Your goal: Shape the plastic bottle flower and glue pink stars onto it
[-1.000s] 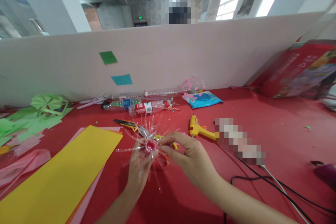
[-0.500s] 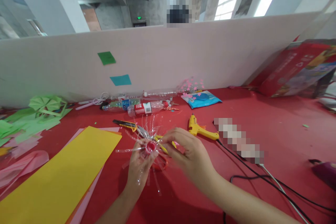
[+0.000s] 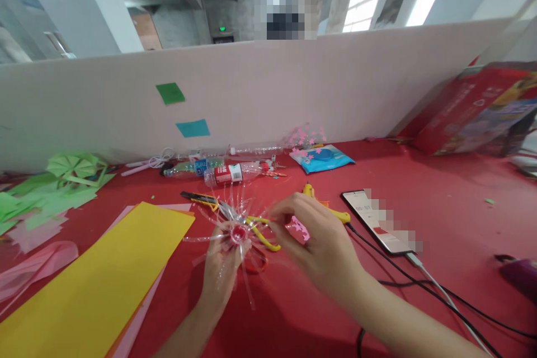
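Observation:
My left hand (image 3: 220,265) is wrapped round a cut plastic bottle piece (image 3: 239,234) with a red centre, its clear strips fanning out on all sides. To its right, my right hand (image 3: 308,229) has thumb and forefinger pinched together at the end of one clear plastic strip (image 3: 263,218). Behind the bottle piece lie scissors with yellow handles (image 3: 268,243) and a utility knife (image 3: 199,199). A red ring-like loop (image 3: 257,263) shows just below. Some pink star shapes (image 3: 298,228) are partly hidden by my right hand.
A yellow glue gun (image 3: 309,190) lies behind my right hand, its black cable running right past a phone (image 3: 377,224). Yellow paper sheets (image 3: 96,279) and green paper (image 3: 62,196) are on the left. Plastic bottles (image 3: 229,173) and a blue packet (image 3: 323,159) line the white partition (image 3: 251,89).
My right hand has moved a little to the right, away from the red centre, drawing along the strip. My left hand and the bottle piece stay nearly in place.

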A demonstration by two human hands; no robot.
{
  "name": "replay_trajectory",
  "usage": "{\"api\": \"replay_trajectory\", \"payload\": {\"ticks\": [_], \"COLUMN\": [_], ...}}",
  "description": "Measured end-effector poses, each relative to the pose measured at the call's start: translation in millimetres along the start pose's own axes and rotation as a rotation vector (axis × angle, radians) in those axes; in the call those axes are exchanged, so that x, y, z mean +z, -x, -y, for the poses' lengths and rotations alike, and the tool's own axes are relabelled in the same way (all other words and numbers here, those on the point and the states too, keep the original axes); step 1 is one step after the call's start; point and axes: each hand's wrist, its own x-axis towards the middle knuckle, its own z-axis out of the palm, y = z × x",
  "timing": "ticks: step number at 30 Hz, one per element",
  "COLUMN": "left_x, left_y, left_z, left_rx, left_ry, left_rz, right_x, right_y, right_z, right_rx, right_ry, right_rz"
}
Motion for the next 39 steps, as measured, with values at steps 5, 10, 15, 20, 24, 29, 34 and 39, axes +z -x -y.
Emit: {"api": "replay_trajectory", "payload": {"ticks": [5, 10, 15, 20, 24, 29, 34, 39], "left_x": [-0.5, -0.8, -0.1, 3.9, 5.9, 2.6, 4.1, 6.9], "left_y": [0, 1, 3, 8, 9, 6, 6, 7], "left_z": [1, -1, -6, -16, -19, -11, -14, -19], "left_rx": [-0.002, 0.024, 0.019, 0.03, 0.035, 0.046, 0.026, 0.013], "left_ry": [0.007, -0.005, -0.041, -0.117, -0.168, -0.144, -0.122, -0.091], "left_rz": [0.005, 0.044, 0.044, 0.024, -0.01, 0.011, 0.013, -0.006], "right_x": [4, 10, 10, 11, 13, 14, 15, 17], "right_y": [3, 7, 6, 6, 8, 9, 9, 11], "right_z": [3, 2, 5, 5, 4, 6, 8, 10], "right_rx": [-0.044, -0.032, -0.102, -0.058, -0.054, -0.075, -0.056, -0.056], "right_ry": [0.033, 0.065, 0.074, 0.095, 0.083, 0.042, 0.061, 0.066], "right_rz": [0.048, 0.085, 0.026, 0.002, 0.01, 0.048, 0.048, 0.074]}}
